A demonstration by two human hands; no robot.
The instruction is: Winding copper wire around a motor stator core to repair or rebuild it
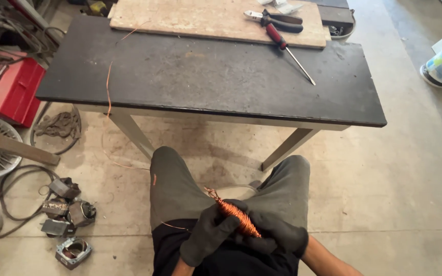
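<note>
Both gloved: left hand point(208, 232) and right hand point(277, 234) closed around copper wire bundle point(237, 216), held over lap below table point(216, 76).

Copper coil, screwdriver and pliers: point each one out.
copper coil point(237, 217), head view, middle of the wound wire between the gloved hands
screwdriver point(288, 51), head view, where red handle meets shaft
pliers point(277, 20), head view, dark handles on the board

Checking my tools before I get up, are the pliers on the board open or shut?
Shut: the pliers lie flat on the wooden board, handles nearly together.
</note>
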